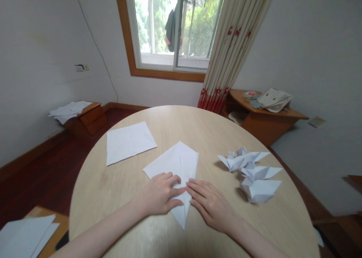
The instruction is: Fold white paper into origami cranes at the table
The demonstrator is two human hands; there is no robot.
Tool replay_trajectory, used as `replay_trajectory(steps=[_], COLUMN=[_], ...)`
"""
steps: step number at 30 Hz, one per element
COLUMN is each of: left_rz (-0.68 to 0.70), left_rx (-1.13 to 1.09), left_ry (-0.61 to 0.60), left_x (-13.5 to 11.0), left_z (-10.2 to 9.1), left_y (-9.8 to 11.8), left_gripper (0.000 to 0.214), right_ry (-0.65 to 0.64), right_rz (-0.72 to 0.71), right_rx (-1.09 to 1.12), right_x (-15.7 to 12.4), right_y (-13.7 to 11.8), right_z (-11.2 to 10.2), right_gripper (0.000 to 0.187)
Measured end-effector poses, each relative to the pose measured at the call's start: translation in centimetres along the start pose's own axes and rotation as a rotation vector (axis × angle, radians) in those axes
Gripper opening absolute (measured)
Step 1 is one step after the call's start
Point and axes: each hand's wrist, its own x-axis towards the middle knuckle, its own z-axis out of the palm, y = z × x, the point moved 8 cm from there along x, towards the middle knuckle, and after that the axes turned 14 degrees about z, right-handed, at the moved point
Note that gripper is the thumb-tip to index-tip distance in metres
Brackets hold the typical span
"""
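A white sheet of paper (172, 156) lies partly folded in front of me, its narrow point toward me. Its right side is folded in along a line down the middle, while the left corner spreads wider. My left hand (161, 194) rests on its lower left part, fingers bent and apart, with the index finger and thumb reaching toward the middle line. Along the folded right edge my right hand (210, 203) lies with its fingers stretched out, fingertips touching the paper. The two hands' fingertips nearly meet. Part of the paper is hidden under them.
Several folded paper birds (261, 190) stand on the right of the round table (186, 118). Flat white paper (130, 143) lies at the table's left. More paper (25, 235) is at lower left and on a low cabinet (92, 118). A corner desk (271, 114) holds a bag.
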Motion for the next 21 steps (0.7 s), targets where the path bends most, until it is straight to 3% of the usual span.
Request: replay_trajectory(steps=[7,21], left_rz=[0.042,-0.021], left_rx=[-0.044,-0.079], left_ry=[0.133,0.079], left_x=[-0.67,-0.70], left_z=[0.52,0.93], left_y=[0.02,-0.12], left_gripper=[0.040,0.044], right_ry=[0.022,0.039], right_rz=[-0.027,-0.016], right_rx=[-0.025,-0.193], right_x=[-0.18,-0.61], right_y=[-0.21,-0.91], right_z=[-0.15,0.76], right_gripper=[0.033,0.034])
